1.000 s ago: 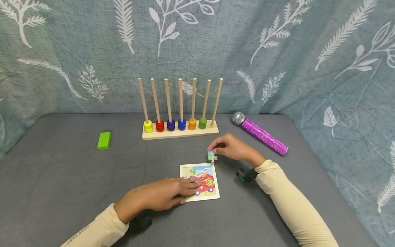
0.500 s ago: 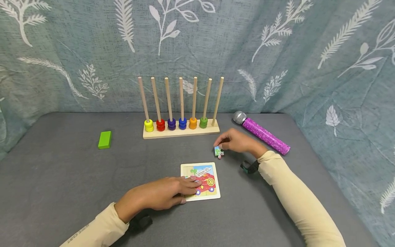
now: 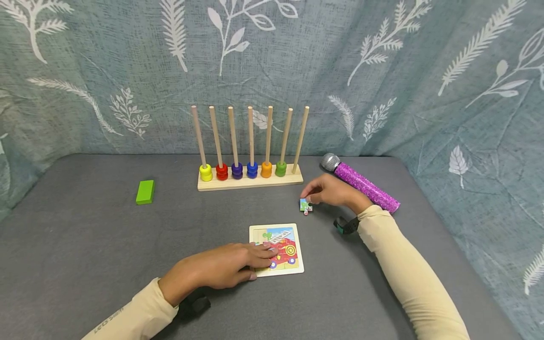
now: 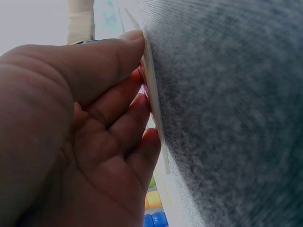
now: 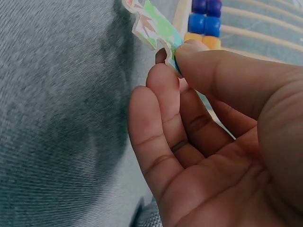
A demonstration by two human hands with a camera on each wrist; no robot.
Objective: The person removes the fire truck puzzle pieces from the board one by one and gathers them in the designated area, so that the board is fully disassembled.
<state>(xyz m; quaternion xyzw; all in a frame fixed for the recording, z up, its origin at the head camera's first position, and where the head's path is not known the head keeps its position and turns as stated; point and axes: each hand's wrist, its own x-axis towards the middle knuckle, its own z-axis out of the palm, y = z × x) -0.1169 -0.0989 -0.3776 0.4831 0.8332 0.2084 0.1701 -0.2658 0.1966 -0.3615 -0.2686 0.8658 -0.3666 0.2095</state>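
Observation:
On the square wooden jigsaw puzzle tray (image 3: pixel 300 257), with its red fire-engine picture, my left hand (image 3: pixel 227 266) lies with fingers extended over the left part. In the left wrist view the thumb (image 4: pixel 128 45) touches the tray's rim (image 4: pixel 154 94), and the fingertips rest on the picture. My right hand (image 3: pixel 330 190) is beyond the tray's upper right corner. Between thumb and finger it pinches a green and blue jigsaw puzzle piece (image 3: pixel 305 206). That piece (image 5: pixel 154 23) is tilted in the right wrist view. The left hand hides part of the picture.
At the back stands a wooden bead stacker (image 3: pixel 250 184) with upright pegs and coloured beads. A purple glittery microphone (image 3: pixel 365 188) lies just behind my right hand. A green block (image 3: pixel 145 192) is on the left of the grey table (image 3: pixel 85 245). A patterned curtain (image 3: pixel 170 118) hangs behind.
My right hand has moved away from the tray, backward and slightly right, still pinching the puzzle piece. My left hand stays on the tray.

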